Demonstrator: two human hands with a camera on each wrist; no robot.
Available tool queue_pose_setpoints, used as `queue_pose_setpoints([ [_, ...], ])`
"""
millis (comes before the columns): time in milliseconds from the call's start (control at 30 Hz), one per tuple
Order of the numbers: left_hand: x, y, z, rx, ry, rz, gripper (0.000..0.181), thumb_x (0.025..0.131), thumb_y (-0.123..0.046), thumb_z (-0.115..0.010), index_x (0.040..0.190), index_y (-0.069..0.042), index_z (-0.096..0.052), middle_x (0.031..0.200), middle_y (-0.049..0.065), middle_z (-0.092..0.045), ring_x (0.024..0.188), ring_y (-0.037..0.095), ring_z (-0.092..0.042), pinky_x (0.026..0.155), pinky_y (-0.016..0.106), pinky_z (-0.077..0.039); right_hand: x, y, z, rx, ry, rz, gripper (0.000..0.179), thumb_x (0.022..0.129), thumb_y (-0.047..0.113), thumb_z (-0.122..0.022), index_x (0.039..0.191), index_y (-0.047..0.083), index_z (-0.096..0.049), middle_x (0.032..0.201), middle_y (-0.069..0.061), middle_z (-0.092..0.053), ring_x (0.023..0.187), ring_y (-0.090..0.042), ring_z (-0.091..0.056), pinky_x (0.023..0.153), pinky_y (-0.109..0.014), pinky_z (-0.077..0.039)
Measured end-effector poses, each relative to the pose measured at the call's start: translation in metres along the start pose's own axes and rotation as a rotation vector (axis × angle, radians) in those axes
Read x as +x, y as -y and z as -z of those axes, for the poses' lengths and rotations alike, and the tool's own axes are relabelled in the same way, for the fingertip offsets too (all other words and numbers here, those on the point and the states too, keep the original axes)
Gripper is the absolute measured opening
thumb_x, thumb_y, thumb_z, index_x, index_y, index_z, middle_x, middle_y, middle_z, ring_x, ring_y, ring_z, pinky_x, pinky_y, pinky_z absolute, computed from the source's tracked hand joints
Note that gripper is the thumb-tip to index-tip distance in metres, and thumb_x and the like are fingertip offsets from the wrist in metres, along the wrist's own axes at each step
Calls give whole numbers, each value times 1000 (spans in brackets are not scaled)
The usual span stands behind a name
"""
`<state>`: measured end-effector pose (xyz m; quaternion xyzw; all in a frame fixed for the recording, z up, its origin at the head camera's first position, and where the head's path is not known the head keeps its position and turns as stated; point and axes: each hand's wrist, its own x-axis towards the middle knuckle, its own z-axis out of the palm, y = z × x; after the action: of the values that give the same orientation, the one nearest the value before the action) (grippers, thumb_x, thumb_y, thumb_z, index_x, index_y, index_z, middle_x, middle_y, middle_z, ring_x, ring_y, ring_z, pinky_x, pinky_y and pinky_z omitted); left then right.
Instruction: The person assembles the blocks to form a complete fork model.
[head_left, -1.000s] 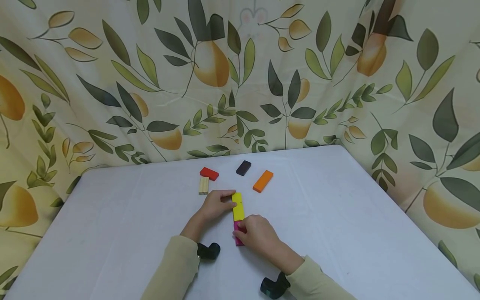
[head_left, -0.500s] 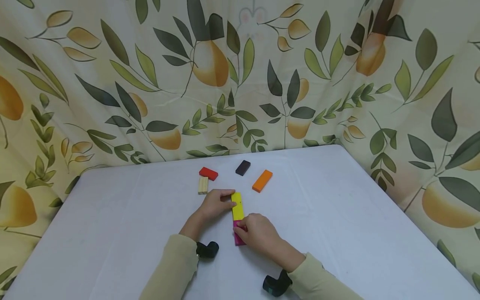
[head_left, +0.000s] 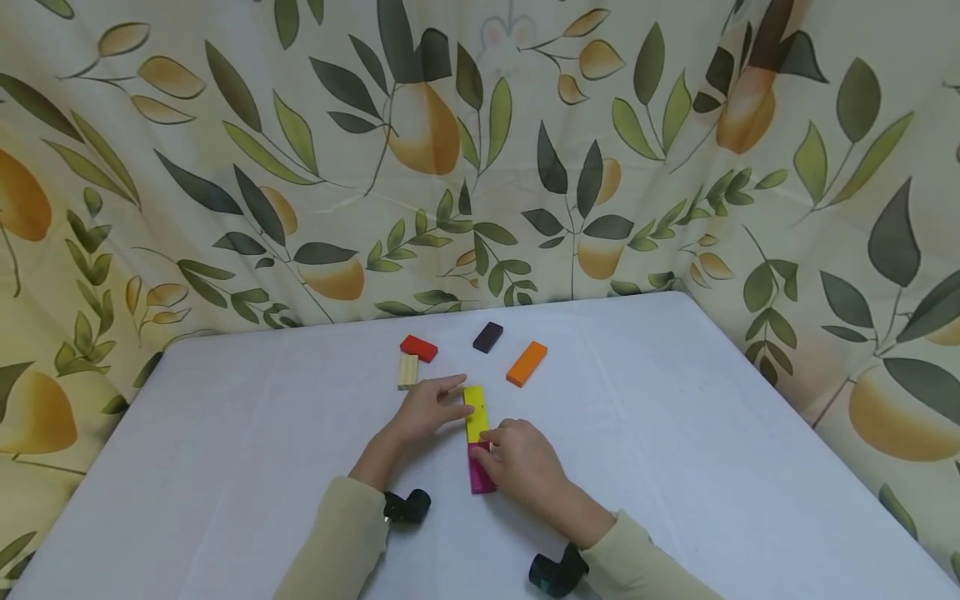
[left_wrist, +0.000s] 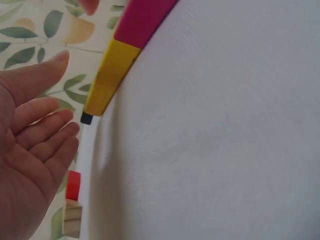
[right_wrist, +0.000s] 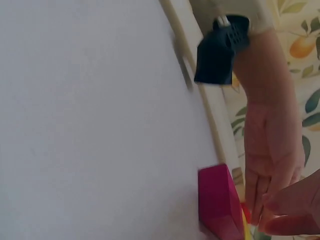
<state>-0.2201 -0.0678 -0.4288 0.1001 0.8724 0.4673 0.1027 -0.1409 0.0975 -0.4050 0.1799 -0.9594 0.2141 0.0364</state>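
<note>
A yellow block [head_left: 475, 404] and a magenta block [head_left: 480, 480] lie end to end in one line on the white-covered table. Beside the yellow block's left edge is my left hand [head_left: 423, 410], its fingers extended and spread from the thumb. The left wrist view shows that palm with nothing in it, a gap between its fingers and the yellow block [left_wrist: 111, 75]. My right hand [head_left: 528, 467] hovers over the join from the right, thumb and index finger apart. In the right wrist view its fingers [right_wrist: 292, 210] stand clear of the magenta block [right_wrist: 217, 200].
Behind the left hand lie a red block [head_left: 418, 347] and a plain wooden block [head_left: 408, 371], close together. A black block [head_left: 488, 337] and an orange block [head_left: 527, 364] lie farther back and to the right. A fruit-patterned curtain [head_left: 337, 208] hangs behind the table.
My left fingers have lifted off the far end of the yellow block and drawn slightly left. My right fingers have loosened from the magenta block and shifted slightly up, uncovering more of it.
</note>
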Motion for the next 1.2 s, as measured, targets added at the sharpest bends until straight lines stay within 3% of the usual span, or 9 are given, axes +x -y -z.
queue_pose_setpoints([
  [233,-15,-4,5,-10,-1,-19,58,81,-25,-71,133,-12,-50,133,2,-50,124,23,-42,93,38,-43,9,-8,6,38,-16,-75,33,80,29,-71,103,6,-71,88,-5,-66,83,-17,-59,72,-30,-52],
  [667,-27,-4,-3,25,72,-31,57,79,-21,-73,131,-12,-53,131,3,-52,122,22,-44,93,37,-43,30,-24,22,23,-12,-112,33,81,25,-71,107,5,-69,95,-7,-66,90,-21,-59,80,-37,-50],
  [867,-32,-4,-6,67,119,-40,58,79,-22,-73,132,-15,-52,131,-2,-51,125,17,-40,97,38,-39,43,-37,31,18,-34,-143,31,82,22,-70,107,3,-69,98,-10,-66,84,-22,-58,77,-35,-50],
  [1100,-32,-1,-6,98,171,-132,57,80,-21,-72,133,-17,-51,133,-7,-49,128,13,-36,100,34,-36,54,-51,37,-1,-20,-140,31,82,21,-70,105,0,-69,97,-14,-66,85,-24,-57,77,-37,-50],
  [1200,-33,1,-5,88,207,-134,58,80,-24,-72,134,-20,-50,134,-10,-47,130,11,-33,101,33,-34,60,-60,37,16,-5,-149,33,83,19,-69,108,-2,-67,102,-15,-65,93,-27,-57,83,-41,-48],
])
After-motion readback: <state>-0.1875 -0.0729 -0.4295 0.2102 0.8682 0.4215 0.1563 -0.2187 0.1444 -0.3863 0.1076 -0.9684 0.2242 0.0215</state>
